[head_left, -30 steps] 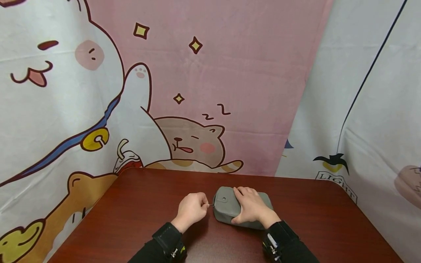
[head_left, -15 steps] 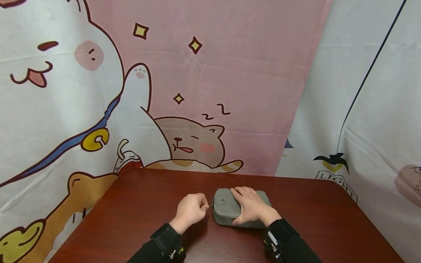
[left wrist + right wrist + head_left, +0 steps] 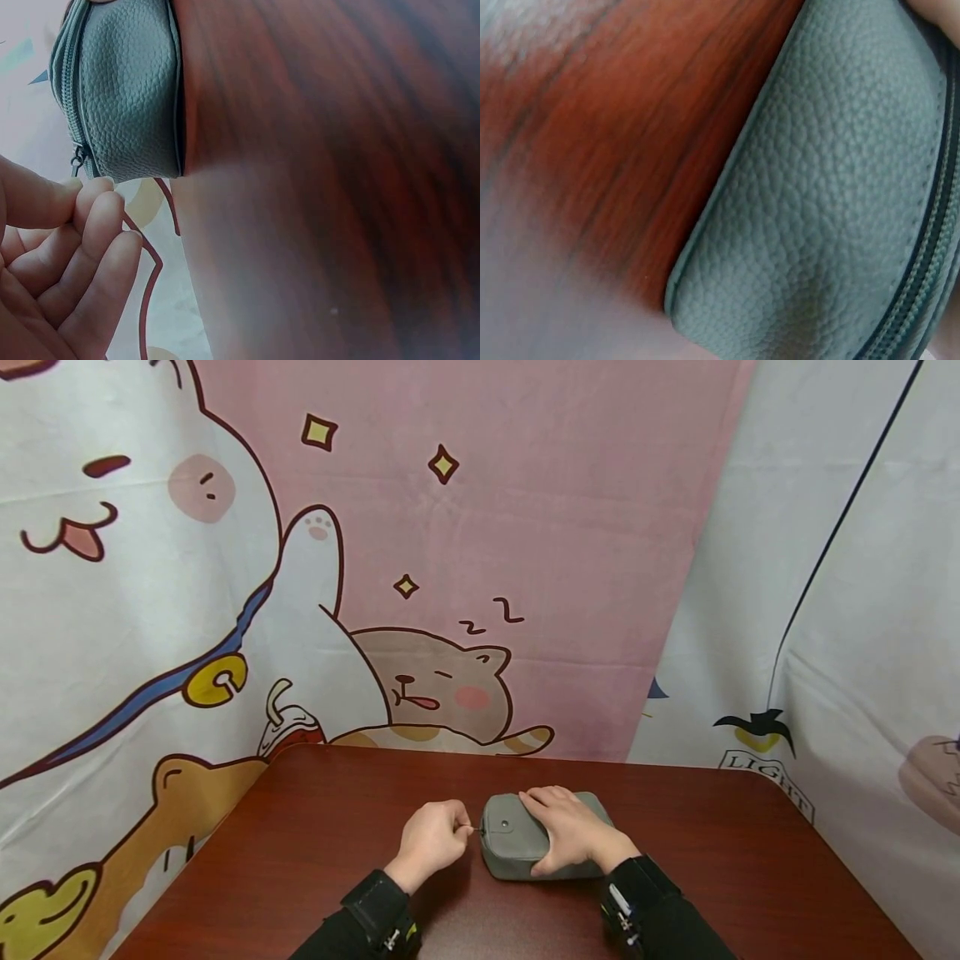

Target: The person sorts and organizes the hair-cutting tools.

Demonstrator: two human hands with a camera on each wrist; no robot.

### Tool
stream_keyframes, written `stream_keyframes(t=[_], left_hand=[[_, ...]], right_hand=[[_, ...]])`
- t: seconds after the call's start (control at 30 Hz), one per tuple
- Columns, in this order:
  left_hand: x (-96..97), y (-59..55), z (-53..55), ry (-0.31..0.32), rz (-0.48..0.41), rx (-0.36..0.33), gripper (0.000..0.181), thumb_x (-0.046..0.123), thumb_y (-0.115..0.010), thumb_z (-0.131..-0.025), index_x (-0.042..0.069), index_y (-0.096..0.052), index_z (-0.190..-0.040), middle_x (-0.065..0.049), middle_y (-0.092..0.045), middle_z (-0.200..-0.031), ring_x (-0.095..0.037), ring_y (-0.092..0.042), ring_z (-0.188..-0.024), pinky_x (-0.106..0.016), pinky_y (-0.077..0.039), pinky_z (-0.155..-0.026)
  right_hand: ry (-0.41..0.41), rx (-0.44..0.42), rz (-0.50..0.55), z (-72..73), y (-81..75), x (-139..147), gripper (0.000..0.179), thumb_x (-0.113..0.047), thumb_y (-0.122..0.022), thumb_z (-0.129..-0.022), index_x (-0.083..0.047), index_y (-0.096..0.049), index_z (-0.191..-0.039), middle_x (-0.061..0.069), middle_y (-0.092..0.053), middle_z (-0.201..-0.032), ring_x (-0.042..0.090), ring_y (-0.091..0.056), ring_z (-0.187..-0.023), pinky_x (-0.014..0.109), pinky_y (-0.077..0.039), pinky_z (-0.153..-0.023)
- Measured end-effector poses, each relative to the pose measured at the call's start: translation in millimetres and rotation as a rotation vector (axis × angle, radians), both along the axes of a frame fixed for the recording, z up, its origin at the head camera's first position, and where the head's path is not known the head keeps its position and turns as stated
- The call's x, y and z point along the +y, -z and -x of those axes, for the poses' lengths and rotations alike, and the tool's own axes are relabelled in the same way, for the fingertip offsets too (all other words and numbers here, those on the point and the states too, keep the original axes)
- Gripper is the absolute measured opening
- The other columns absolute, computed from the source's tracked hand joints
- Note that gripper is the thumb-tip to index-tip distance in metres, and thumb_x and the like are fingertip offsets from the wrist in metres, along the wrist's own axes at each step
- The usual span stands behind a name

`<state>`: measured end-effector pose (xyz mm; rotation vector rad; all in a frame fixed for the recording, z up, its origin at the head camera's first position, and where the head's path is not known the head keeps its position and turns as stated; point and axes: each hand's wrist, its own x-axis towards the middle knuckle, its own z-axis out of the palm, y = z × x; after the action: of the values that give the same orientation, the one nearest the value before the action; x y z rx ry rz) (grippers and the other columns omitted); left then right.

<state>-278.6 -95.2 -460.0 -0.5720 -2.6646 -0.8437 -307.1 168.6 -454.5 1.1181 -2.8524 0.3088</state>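
Observation:
A grey-green zippered leather pouch [image 3: 513,847] lies on the table, a small stud on its top near the left end. Across it spreads my right hand [image 3: 576,832], fingers over the far edge and thumb at the near side, holding it down. My left hand [image 3: 435,842] is just off the pouch's left end. Between thumb and forefinger it pinches the dark zipper pull [image 3: 77,159], as the left wrist view shows. The zipper teeth [image 3: 67,82] run along the side, closed where they show. In the right wrist view, the pebbled side [image 3: 817,172] fills most of the frame.
The reddish-brown wooden table [image 3: 315,827] runs back to a hanging cloth [image 3: 570,568] printed with cartoon animals. A pale cloth [image 3: 840,610] with a printed lamp hangs on the right. Dark straps with small devices [image 3: 626,910] sit on both wrists.
The pouch has slid slightly left and nearer to me, the right hand along with it. My left hand keeps its pinch on the zipper pull and has hardly moved.

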Motion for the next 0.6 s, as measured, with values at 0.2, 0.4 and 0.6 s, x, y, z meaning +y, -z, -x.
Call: stream_keyframes(t=[0.2,0.4,0.6], left_hand=[[-0.6,0.2,2.8,-0.025,-0.015,0.002,0.019,0.011,-0.076,-0.084,0.02,-0.064,-0.072,0.013,-0.058,-0.067,-0.003,-0.046,-0.055,-0.024,-0.038,-0.046],[-1.1,1.9,7.7,-0.047,-0.025,-0.01,0.019,0.011,-0.075,-0.084,0.02,-0.064,-0.072,0.012,-0.06,-0.069,-0.004,-0.047,-0.056,-0.025,-0.039,-0.046],[0.1,2.5,13.4,-0.063,-0.023,-0.004,0.019,0.011,-0.075,-0.084,0.02,-0.064,-0.072,0.011,-0.061,-0.069,-0.005,-0.048,-0.055,-0.025,-0.039,-0.046]], right_hand=[[-0.018,-0.05,-0.004,0.7,1.9,0.1,0.109,-0.053,-0.086,-0.063,-0.003,-0.041,-0.149,0.013,-0.045,-0.146,0.036,-0.039,-0.135,0.056,-0.028,-0.11],[-0.03,-0.041,-0.008,1.0,3.5,0.9,0.11,-0.054,-0.086,-0.062,-0.004,-0.041,-0.15,0.012,-0.045,-0.146,0.035,-0.038,-0.136,0.055,-0.028,-0.111],[-0.042,-0.016,0.002,1.4,4.5,1.9,0.11,-0.054,-0.087,-0.062,-0.003,-0.042,-0.149,0.013,-0.046,-0.145,0.036,-0.04,-0.135,0.056,-0.029,-0.11]])
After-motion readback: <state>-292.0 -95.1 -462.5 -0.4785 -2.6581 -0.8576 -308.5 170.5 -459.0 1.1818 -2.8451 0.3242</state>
